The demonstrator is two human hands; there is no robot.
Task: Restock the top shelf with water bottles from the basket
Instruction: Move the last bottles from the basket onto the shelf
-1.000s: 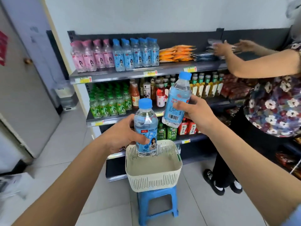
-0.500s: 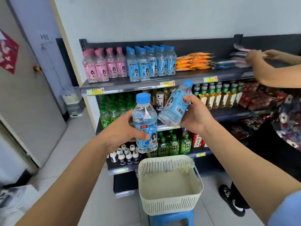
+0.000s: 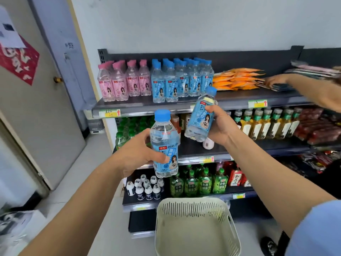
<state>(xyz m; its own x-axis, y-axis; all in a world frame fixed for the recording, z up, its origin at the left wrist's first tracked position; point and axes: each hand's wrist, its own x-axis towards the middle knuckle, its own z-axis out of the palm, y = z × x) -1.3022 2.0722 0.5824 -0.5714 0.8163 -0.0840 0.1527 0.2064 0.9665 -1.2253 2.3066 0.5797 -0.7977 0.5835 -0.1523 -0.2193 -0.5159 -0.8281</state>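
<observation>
My left hand (image 3: 137, 151) grips an upright blue-capped water bottle (image 3: 164, 145) in front of the middle shelves. My right hand (image 3: 219, 126) holds a second blue-labelled water bottle (image 3: 201, 115), tilted with its cap toward the top shelf (image 3: 230, 99), just below that shelf's front edge. Blue-capped bottles (image 3: 181, 80) stand in rows on the top shelf beside pink-capped ones (image 3: 122, 81). The cream slotted basket (image 3: 195, 228) sits below my arms and looks empty.
Another person's hand (image 3: 276, 81) reaches over flat packets at the right of the top shelf, next to orange packets (image 3: 236, 78). Lower shelves hold green, amber and small white bottles. A door (image 3: 27, 100) stands at the left.
Both hands have risen with their bottles toward the top shelf. The right bottle went from steeply tilted to more upright and closer to the shelf edge. The view has moved nearer the shelves.
</observation>
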